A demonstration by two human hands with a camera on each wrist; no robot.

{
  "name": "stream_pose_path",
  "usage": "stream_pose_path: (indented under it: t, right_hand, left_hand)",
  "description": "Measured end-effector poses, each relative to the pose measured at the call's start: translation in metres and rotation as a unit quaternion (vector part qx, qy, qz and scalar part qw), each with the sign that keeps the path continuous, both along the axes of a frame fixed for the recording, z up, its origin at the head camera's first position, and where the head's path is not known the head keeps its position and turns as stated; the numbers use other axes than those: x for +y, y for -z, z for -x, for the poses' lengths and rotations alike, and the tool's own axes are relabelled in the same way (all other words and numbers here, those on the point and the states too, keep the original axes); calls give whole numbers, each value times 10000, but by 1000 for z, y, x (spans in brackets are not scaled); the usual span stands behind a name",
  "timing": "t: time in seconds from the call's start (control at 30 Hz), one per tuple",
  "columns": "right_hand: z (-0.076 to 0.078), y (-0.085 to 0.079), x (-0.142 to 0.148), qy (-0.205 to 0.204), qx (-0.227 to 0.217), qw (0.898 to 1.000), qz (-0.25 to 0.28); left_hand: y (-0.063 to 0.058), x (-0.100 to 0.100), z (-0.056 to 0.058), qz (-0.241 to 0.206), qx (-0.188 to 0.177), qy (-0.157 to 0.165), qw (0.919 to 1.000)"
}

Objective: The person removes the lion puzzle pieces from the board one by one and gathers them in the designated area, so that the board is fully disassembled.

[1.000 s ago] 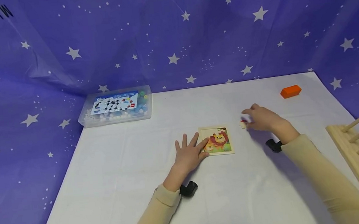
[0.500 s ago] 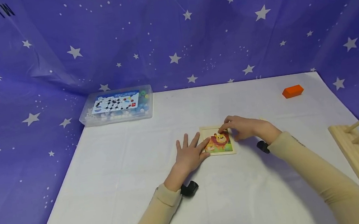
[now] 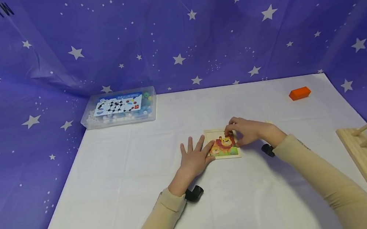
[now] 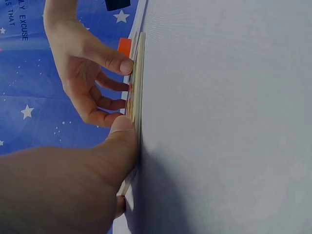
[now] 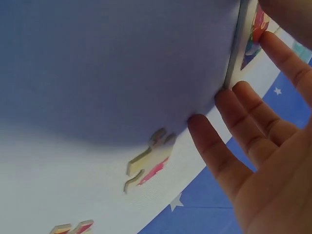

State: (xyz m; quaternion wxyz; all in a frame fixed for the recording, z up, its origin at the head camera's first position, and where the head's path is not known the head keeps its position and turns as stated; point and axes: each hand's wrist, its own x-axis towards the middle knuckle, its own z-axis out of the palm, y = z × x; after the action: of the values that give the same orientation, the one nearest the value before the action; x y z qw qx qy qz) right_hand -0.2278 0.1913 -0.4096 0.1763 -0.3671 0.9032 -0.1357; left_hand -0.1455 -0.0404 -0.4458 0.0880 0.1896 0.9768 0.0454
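A small square wooden lion jigsaw puzzle point(image 3: 226, 151) lies in its frame on the table in the head view; its upper left part shows bare wood. My left hand point(image 3: 193, 161) rests flat on the puzzle's left side, fingers spread. My right hand point(image 3: 249, 131) is over the upper right corner, its fingertips touching the picture and the thumb at the right edge. In the right wrist view, one finger point(image 5: 287, 58) presses on the picture, while others reach past the frame. A loose puzzle piece point(image 5: 153, 158) lies on the cloth near these fingers, with another piece point(image 5: 73, 228) farther off.
A clear plastic box point(image 3: 121, 118) of molecule model parts stands at the back left. An orange block point(image 3: 300, 93) lies at the back right. Along the right edge is a wooden abacus frame point(image 3: 356, 153) with dark blue beads. A purple starry cloth point(image 3: 149, 33) hangs behind.
My right hand has moved left from beside the puzzle, where it held a puzzle piece, onto the upper right corner. Since then it has barely shifted. The left hand stays in place.
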Motion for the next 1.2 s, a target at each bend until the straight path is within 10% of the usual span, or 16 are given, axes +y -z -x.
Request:
stream_pose_path:
  t: [1.2]
  right_hand:
    - [4,-3,-9,70,-762,9970,120]
  left_hand:
    - [0,1,1,-41,-33,-18,10000]
